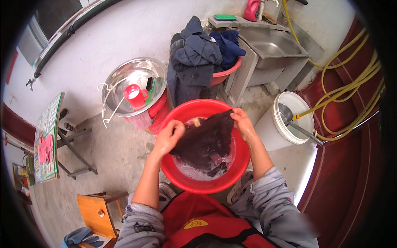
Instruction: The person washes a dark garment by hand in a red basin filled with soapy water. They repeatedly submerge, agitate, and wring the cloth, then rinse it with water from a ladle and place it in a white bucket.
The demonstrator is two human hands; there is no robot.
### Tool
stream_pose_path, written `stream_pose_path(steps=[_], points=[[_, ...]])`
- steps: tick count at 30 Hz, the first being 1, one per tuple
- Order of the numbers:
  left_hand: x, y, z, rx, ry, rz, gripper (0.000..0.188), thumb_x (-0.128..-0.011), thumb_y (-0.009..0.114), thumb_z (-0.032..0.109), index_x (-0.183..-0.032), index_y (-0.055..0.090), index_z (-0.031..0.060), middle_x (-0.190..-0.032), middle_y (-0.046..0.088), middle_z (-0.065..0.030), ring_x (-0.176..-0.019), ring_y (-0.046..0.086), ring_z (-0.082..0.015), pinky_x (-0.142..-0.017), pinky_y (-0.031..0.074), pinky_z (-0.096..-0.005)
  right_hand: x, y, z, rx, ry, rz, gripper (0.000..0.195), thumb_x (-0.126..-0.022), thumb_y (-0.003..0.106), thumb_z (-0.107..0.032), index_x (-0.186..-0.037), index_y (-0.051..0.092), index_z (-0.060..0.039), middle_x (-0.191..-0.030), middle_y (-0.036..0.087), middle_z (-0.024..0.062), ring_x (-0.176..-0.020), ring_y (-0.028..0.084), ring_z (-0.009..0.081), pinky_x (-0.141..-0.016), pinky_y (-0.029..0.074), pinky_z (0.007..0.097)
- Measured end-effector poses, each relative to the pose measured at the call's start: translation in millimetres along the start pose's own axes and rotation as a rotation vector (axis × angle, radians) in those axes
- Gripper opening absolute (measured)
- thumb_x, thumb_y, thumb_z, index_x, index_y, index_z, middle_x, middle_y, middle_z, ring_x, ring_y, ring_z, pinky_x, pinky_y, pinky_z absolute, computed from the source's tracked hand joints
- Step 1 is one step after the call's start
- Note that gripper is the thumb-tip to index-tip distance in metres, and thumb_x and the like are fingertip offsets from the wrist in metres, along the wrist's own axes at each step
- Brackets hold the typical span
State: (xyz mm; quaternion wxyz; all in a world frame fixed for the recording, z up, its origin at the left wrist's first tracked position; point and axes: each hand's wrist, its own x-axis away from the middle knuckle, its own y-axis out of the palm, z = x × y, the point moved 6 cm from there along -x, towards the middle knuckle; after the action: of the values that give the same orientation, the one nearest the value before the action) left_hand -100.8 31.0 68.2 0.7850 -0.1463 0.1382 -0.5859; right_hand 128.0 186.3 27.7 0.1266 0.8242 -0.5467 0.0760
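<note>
A wet dark garment (204,142) is stretched between my two hands over a red plastic basin (204,187). My left hand (169,136) grips its left edge near the basin's rim. At the upper right corner of the cloth, my right hand (243,122) pinches it between thumb and fingers. The lower part of the garment hangs into soapy water (192,170) with white suds. Beyond the cloth, a small yellowish object (196,122) shows inside the basin; I cannot tell what it is.
A steel basin (114,66) holding a red mug (135,98) and green brush (150,90) rests on a red bucket (159,107). Clothes (198,49) overflow a pink tub (228,74). A white bucket (266,130) with a ladle (305,133) stands right, near a yellow hose (350,86). Left are a folding table (49,124) and wooden chair (93,214).
</note>
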Motion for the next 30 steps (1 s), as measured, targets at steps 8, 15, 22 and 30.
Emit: stream_pose_path(steps=[8,15,22,30], points=[[9.5,-1.8,3.6,-0.469,0.079,0.068,0.02,-0.081,0.064,0.022,-0.09,0.066,0.0052,-0.089,0.063,-0.0112,-0.083,0.061,-0.0287,-0.072,0.047,-0.0353,52.9,40.0,-25.7,0.513,-0.226,-0.49,0.047,-0.079,0.067,-0.033,-0.112,0.055,-0.003,-0.109,0.06,0.008,-0.104,0.054,0.0182,-0.093,0.04,0.0322],[-24.9,-30.2,59.7,-0.14,0.106,0.009,0.022,-0.086,0.058,0.022,-0.083,0.062,0.0001,-0.064,0.056,-0.0025,-0.063,0.053,-0.0094,-0.059,0.043,-0.0282,59.8,25.4,-70.3,0.651,-0.369,-0.449,0.029,-0.079,0.064,-0.015,-0.104,0.062,0.0002,-0.088,0.067,0.0082,-0.081,0.06,0.0135,-0.075,0.049,0.0328],[-38.9,-63.6,252.5,0.464,0.263,0.02,0.021,-0.09,0.057,0.022,-0.089,0.062,0.0022,-0.076,0.06,0.0009,-0.064,0.051,-0.0058,-0.059,0.043,-0.0224,113.1,68.3,-260.8,0.413,-0.602,-0.296,0.024,-0.084,0.06,-0.017,-0.097,0.061,0.0032,-0.082,0.063,0.0036,-0.074,0.057,0.0099,-0.068,0.047,0.0275],[-14.8,-80.9,372.5,0.624,0.499,0.036,0.024,-0.092,0.053,0.023,-0.095,0.059,-0.0007,-0.083,0.063,-0.0064,-0.071,0.059,-0.0131,-0.067,0.049,-0.0278,171.4,111.7,-360.1,0.109,-0.86,-0.389,0.028,-0.087,0.057,-0.017,-0.103,0.059,0.0055,-0.09,0.064,0.0072,-0.078,0.06,0.0124,-0.072,0.048,0.0267]])
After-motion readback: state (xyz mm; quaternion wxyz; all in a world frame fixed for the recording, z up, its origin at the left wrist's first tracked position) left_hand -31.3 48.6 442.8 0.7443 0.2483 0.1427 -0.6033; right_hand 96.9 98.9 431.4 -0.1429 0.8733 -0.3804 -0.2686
